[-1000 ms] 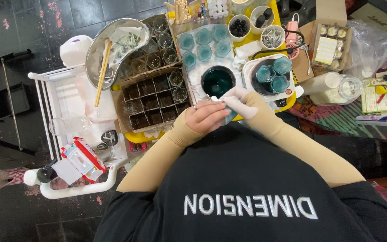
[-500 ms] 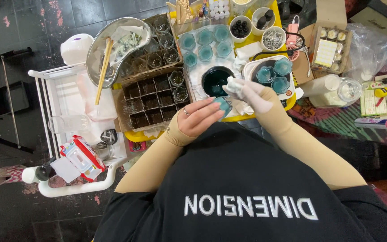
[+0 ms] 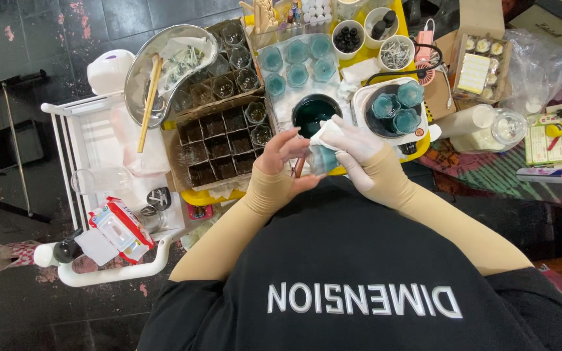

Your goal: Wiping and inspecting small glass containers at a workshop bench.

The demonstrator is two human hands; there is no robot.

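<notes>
Over yellow tray (image 3: 385,60) | both hands (image 3: 281,159) (image 3: 352,146) gripping teal cup (image 3: 324,158) (dark tiled floor)

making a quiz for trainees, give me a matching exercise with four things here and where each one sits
Things:
1. small teal jar
2. wooden sticks
3. dark pot of teal liquid
4. red and white packet

Places:
A. on the white cart's lower edge
B. between the left hand and right hand
C. across the metal bowl
D. on the tray just beyond the hands

Pairs: 1-B, 2-C, 3-D, 4-A
</notes>
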